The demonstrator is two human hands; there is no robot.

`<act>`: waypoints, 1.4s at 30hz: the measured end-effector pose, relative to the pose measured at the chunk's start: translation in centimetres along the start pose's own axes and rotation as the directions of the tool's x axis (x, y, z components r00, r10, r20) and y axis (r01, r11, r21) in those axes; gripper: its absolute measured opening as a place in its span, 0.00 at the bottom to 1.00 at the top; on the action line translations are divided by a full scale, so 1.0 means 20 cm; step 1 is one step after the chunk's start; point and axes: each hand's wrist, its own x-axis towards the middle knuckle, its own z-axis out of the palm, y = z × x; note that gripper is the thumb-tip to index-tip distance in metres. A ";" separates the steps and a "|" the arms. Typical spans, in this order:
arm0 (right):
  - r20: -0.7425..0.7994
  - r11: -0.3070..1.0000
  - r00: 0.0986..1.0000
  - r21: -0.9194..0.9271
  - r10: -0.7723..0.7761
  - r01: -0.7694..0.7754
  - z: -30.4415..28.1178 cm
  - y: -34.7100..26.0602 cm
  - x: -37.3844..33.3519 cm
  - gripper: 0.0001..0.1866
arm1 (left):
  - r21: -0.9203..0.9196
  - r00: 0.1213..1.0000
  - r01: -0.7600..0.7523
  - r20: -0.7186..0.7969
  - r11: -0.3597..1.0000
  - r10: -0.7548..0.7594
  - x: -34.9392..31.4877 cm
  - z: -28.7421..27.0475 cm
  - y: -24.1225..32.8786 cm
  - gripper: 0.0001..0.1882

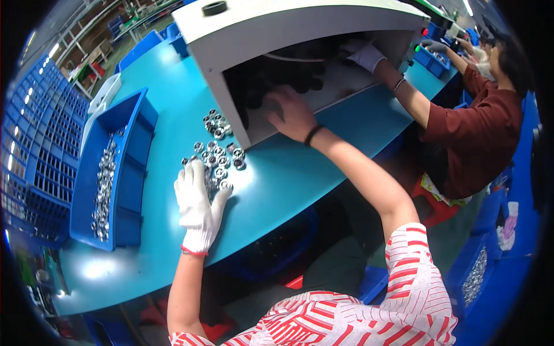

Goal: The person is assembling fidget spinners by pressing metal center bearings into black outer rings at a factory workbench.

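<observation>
My left hand point(198, 199), in a white knit glove, lies open on the teal tabletop with thumb and fingers apart. Its fingertips touch the near side of a loose group of small shiny round metal parts point(216, 155). Bare, with a dark band at the wrist, my right hand point(293, 115) reaches into the front opening of a white box-shaped machine point(311, 20). Its fingers look slightly blurred but apart, and I see nothing held in them. Dark rounded shapes point(306, 78) fill the shadow beyond it; their kind cannot be made out.
A blue bin point(118, 202) with shiny metal parts stands on the left of the teal table point(248, 213). Stacked blue crates point(40, 144) rise beyond it. At right, a co-worker in a dark red shirt point(479, 132) has a gloved hand point(366, 57) inside the same opening.
</observation>
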 end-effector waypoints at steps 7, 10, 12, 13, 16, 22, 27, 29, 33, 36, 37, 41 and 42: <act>0.138 0.997 0.988 -0.028 -0.071 0.075 0.35 0.15 0.56 0.21 | -0.028 0.998 0.056 0.029 0.998 -0.056 -0.01 0.04 -0.03 0.36; 0.173 0.994 0.983 -0.075 -0.070 0.084 0.46 0.20 0.67 0.22 | -0.039 0.999 0.033 -0.013 0.999 -0.034 -0.02 0.09 -0.06 0.36; 0.214 0.990 0.975 -0.111 -0.063 0.089 0.53 0.23 0.70 0.23 | -0.081 0.999 0.046 0.007 0.996 -0.046 -0.02 0.11 -0.06 0.36; 0.243 0.987 0.968 -0.130 -0.057 0.090 0.56 0.25 0.69 0.24 | -0.109 0.995 0.085 0.054 0.990 -0.079 0.00 0.09 -0.05 0.36; 0.321 0.976 0.946 -0.192 -0.039 0.105 0.60 0.26 0.67 0.25 | -0.122 0.994 0.099 0.055 0.988 -0.093 0.00 0.09 -0.06 0.34; 0.474 0.932 0.880 -0.312 -0.017 0.186 0.60 0.24 0.62 0.29 | -0.096 1.000 0.011 0.030 0.995 -0.008 0.04 0.07 -0.06 0.34; 0.582 0.951 0.813 -0.251 -0.003 0.183 0.49 0.14 0.51 0.30 | -0.032 1.000 -0.011 -0.007 0.999 0.010 0.01 0.06 -0.08 0.34; 0.561 0.960 0.828 -0.228 -0.006 0.162 0.41 0.11 0.43 0.29 | -0.041 1.000 -0.005 -0.014 0.999 0.005 0.00 0.07 -0.08 0.33; 0.582 0.979 0.813 -0.166 0.000 0.119 0.34 0.09 0.34 0.29 | -0.047 1.000 0.010 0.000 0.999 -0.010 0.00 0.06 -0.06 0.32; 0.583 0.982 0.813 -0.147 -0.011 0.119 0.28 0.04 0.29 0.28 | -0.028 1.000 -0.007 -0.017 1.000 0.007 -0.02 0.06 -0.07 0.33; 0.588 0.983 0.809 -0.144 -0.011 0.118 0.27 0.05 0.27 0.28 | -0.043 0.999 0.030 0.019 0.999 -0.029 -0.01 0.05 -0.06 0.32; 0.399 0.990 0.917 -0.118 -0.029 0.082 0.19 0.10 0.16 0.27 | -0.030 0.999 0.029 0.024 0.999 -0.028 0.02 0.04 0.00 0.32; 0.269 0.987 0.959 -0.109 -0.084 0.117 0.15 0.10 0.14 0.27 | -0.030 1.000 -0.005 -0.022 1.000 0.004 0.01 0.04 0.00 0.32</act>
